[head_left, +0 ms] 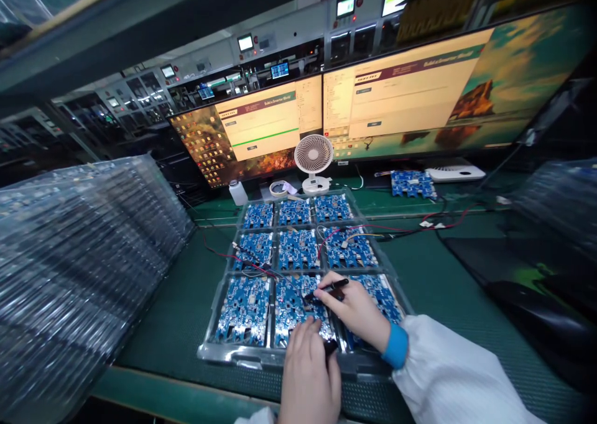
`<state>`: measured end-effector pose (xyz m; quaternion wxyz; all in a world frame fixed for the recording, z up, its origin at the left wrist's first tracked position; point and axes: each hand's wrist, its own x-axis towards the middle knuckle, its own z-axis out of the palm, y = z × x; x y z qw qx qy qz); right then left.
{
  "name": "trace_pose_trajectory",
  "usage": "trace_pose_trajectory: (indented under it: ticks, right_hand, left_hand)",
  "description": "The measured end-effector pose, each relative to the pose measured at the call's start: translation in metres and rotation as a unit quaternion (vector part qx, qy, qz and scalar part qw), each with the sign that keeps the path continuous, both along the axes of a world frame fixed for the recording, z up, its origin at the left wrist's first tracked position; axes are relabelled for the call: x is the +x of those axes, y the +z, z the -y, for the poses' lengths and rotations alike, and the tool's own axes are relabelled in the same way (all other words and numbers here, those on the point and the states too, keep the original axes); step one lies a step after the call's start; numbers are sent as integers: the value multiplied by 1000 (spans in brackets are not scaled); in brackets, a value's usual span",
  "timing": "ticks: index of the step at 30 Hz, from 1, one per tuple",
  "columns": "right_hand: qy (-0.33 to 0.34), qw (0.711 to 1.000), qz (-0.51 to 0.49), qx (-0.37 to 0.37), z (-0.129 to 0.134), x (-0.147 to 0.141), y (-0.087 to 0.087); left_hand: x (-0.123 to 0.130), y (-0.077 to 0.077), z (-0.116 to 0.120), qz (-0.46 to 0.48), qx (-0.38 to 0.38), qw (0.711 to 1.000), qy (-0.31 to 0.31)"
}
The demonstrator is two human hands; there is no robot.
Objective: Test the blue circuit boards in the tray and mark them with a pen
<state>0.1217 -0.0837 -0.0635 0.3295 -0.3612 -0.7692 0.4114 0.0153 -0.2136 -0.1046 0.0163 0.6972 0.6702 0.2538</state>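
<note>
A clear plastic tray (247, 355) holds rows of blue circuit boards, each in its own compartment. My right hand (359, 306) is closed around a black pen (336, 285), its tip down over the front middle circuit board (291, 306). At the tray's front edge, my left hand (308, 368) lies with its fingertips on that same board. Between its thumb and forefinger sticks out a small black piece (330, 347) that looks like a pen cap. A blue band (396, 345) circles my right wrist. Red and black wires (252, 263) cross the middle row.
Tall stacks of clear trays (93, 262) stand at left, more at right. Behind are two monitors (410, 94), a small white fan (314, 156), a white bottle (238, 193) and a tape roll (278, 188). Another circuit board (413, 184) and a black mouse (536, 312) are at right.
</note>
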Motion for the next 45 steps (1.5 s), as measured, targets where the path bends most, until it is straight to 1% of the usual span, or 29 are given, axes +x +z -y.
trace_pose_trajectory:
  ticks: [12, 15, 18, 20, 23, 25, 27, 30, 33, 35, 38, 40, 42, 45]
  right_hand:
    - [10, 1000, 1, -4, 0, -1, -3]
    - [11, 1000, -3, -2, -1, -2, -4]
    - [8, 1000, -10, -3, -1, -1, -3]
    - [-5, 1000, -21, -5, -1, 1, -2]
    - [-39, 998, -46, -13, 0, 6, 1]
    - [-55, 996, -68, -26, 2, 10, 4]
    - [-57, 993, -93, -45, 6, 15, 11]
    - [-42, 988, -129, -77, 13, 21, 23]
    - [-26, 983, -153, -102, 18, 26, 32]
    - [-18, 980, -160, -113, 20, 27, 35]
    - [0, 978, -163, -129, 22, 28, 34]
    - [28, 975, -161, -147, 24, 29, 32]
    - [66, 971, -157, -169, 28, 32, 30]
    - [109, 965, -156, -183, 36, 41, 30]
  left_hand:
    - [1, 1, 1, 7, -12, 1000, 14]
    - [1, 0, 1, 13, -28, 999, 12]
    - [0, 2, 0, 34, -68, 997, 10]
    - [0, 7, 0, 62, -105, 992, 11]
    - [-2, 23, 0, 132, -160, 978, 20]
    - [-6, 34, -1, 186, -168, 967, 34]
    - [-11, 41, -2, 215, -154, 963, 58]
    - [-20, 42, -4, 205, -128, 966, 91]
    - [-24, 40, -6, 187, -115, 972, 88]
    - [-23, 42, -7, 178, -110, 975, 81]
    - [-19, 47, -7, 163, -109, 977, 80]
    - [-16, 52, -6, 153, -123, 978, 65]
    - [-14, 55, -4, 153, -154, 976, 30]
    - [-9, 58, 5, 191, -198, 961, -18]
